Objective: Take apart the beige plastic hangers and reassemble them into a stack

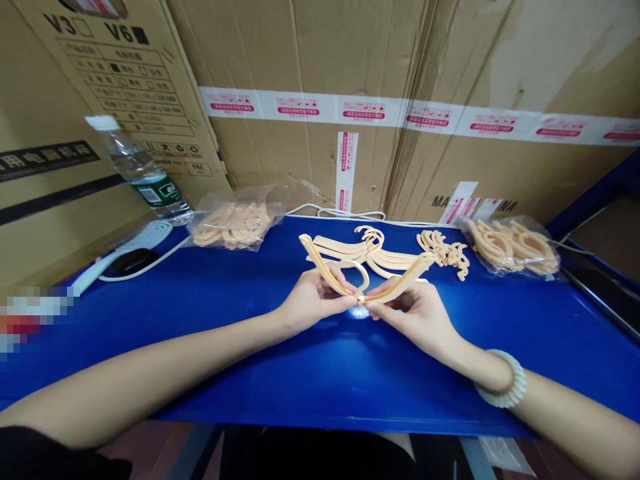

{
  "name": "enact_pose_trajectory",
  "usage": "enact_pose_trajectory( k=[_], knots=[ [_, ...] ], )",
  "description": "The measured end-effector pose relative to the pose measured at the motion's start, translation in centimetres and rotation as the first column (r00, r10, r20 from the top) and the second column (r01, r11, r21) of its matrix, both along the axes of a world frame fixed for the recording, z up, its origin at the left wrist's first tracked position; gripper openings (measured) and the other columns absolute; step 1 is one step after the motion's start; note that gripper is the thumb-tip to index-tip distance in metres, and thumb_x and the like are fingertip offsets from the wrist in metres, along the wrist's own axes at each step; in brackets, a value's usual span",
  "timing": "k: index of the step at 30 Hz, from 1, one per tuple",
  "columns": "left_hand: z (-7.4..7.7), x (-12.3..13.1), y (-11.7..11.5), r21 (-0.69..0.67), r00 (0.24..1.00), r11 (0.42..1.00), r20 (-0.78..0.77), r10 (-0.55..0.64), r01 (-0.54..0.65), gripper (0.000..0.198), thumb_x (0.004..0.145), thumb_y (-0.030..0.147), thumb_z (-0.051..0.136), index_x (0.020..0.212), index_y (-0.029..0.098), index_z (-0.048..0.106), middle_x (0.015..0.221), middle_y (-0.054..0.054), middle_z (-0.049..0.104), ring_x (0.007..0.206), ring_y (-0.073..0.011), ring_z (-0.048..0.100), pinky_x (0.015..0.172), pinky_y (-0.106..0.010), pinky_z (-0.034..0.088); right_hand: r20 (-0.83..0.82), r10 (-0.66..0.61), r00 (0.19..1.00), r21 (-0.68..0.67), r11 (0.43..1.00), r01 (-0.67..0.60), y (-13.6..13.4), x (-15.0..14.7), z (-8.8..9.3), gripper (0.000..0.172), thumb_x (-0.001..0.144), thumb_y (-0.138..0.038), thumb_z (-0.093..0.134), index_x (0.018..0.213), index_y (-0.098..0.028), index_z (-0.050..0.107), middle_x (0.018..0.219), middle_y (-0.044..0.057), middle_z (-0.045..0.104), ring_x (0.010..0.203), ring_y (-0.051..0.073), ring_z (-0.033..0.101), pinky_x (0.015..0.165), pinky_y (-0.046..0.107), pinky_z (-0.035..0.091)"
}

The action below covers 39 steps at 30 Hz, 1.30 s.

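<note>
A beige plastic clothes hanger is held up over the table, its two arms slanting upward in a V and its curved hook between them. My left hand pinches it just left of the middle joint. On the other side of that joint, the thumb and fingers of my right hand are closed on it. The fingertips partly cover the joint. Behind my hands lie several assembled-looking beige hangers, overlapping one another. To their right is a small pile of loose beige hooks.
Clear bags of beige parts lie at the back left and right of the blue table. A water bottle, a white fan-like object and a black mouse-like object are left. Cardboard boxes wall the back.
</note>
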<state>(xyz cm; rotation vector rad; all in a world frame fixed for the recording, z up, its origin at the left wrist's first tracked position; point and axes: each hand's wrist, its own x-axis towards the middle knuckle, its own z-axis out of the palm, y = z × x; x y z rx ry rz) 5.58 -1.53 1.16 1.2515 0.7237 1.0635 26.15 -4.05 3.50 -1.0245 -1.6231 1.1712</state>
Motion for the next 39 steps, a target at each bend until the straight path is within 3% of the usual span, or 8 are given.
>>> enact_pose_trajectory(
  k=[11,15,18,21,24,27,33,39],
  knots=[
    [0.5,-1.5,1.5,-0.222,0.971,0.957,0.109,0.213,-0.185,0.036,0.062,0.021,0.093,0.077,0.014,0.061,0.073,-0.004,0.074,0.070,-0.0150,0.073,0.070,-0.021,0.059,-0.110,-0.078,0.991,0.074,0.994,0.086,3.4,2.9,1.4,0.029,0.072,-0.040,0.089,0.081,-0.021,0.069,0.080,0.002,0.069,0.062,0.016,0.063,0.054,0.028,0.056],
    [1.4,-3.4,3.0,-0.267,0.946,0.931,0.142,0.291,-0.247,0.025,0.066,0.012,0.088,0.078,0.011,0.066,0.075,-0.005,0.073,0.071,-0.0118,0.071,0.071,-0.017,0.058,0.194,-0.057,0.979,0.324,0.946,-0.009,5.5,6.0,2.8,0.024,0.080,-0.042,0.082,0.086,-0.021,0.072,0.081,0.004,0.071,0.066,0.019,0.065,0.062,0.033,0.054],
    [1.7,-4.3,4.1,-0.239,0.939,0.930,0.137,0.317,-0.279,0.020,0.070,0.011,0.084,0.083,0.010,0.070,0.085,-0.008,0.075,0.073,-0.0111,0.071,0.073,-0.017,0.058,0.524,-0.171,0.834,0.562,0.806,-0.187,6.1,7.3,3.4,0.018,0.091,-0.037,0.070,0.090,-0.020,0.072,0.085,0.008,0.071,0.077,0.023,0.065,0.071,0.036,0.050],
    [1.7,-5.1,4.9,-0.194,0.945,0.938,0.103,0.311,-0.287,0.026,0.067,0.013,0.086,0.086,0.010,0.069,0.088,-0.009,0.075,0.073,-0.0111,0.070,0.073,-0.018,0.058,0.707,-0.234,0.667,0.582,0.729,-0.361,6.0,7.8,3.9,0.016,0.094,-0.031,0.063,0.088,-0.018,0.071,0.088,0.010,0.070,0.083,0.025,0.063,0.073,0.036,0.047],
    [1.5,-5.9,5.5,-0.073,0.966,0.963,-0.032,0.258,-0.260,0.046,0.062,0.019,0.091,0.102,0.015,0.068,0.088,-0.006,0.075,0.074,-0.0155,0.071,0.071,-0.024,0.059,0.822,-0.161,0.547,0.444,0.781,-0.439,6.0,8.1,4.4,0.009,0.086,-0.024,0.071,0.079,-0.019,0.070,0.084,0.007,0.067,0.079,0.023,0.062,0.069,0.033,0.045],
    [1.3,-6.7,6.1,0.241,0.931,0.964,-0.313,0.188,-0.114,0.037,0.068,0.032,0.089,0.095,0.018,0.069,0.084,-0.005,0.074,0.076,-0.0186,0.070,0.072,-0.027,0.056,0.886,-0.012,0.463,0.249,0.856,-0.454,6.2,8.5,4.4,0.009,0.077,-0.020,0.079,0.072,-0.019,0.071,0.080,0.004,0.067,0.074,0.020,0.062,0.066,0.029,0.044],
    [0.2,-7.1,6.5,0.768,0.681,0.558,-0.592,0.431,0.314,0.016,0.093,0.032,0.067,0.084,0.018,0.069,0.093,-0.006,0.071,0.093,-0.0221,0.064,0.088,-0.036,0.050,0.936,0.017,0.351,0.111,0.932,-0.344,6.7,8.7,3.8,0.013,0.076,-0.023,0.083,0.070,-0.018,0.073,0.081,0.005,0.069,0.073,0.020,0.064,0.065,0.027,0.043],
    [-1.1,-6.5,5.9,0.809,0.571,0.427,-0.588,0.573,0.404,0.014,0.098,0.018,0.053,0.094,0.018,0.066,0.096,-0.006,0.072,0.094,-0.0222,0.065,0.087,-0.037,0.053,0.965,-0.170,0.198,0.219,0.941,-0.257,6.8,8.8,3.8,0.013,0.081,-0.019,0.078,0.070,-0.018,0.071,0.083,0.005,0.071,0.078,0.021,0.066,0.069,0.028,0.043]
  ],
)
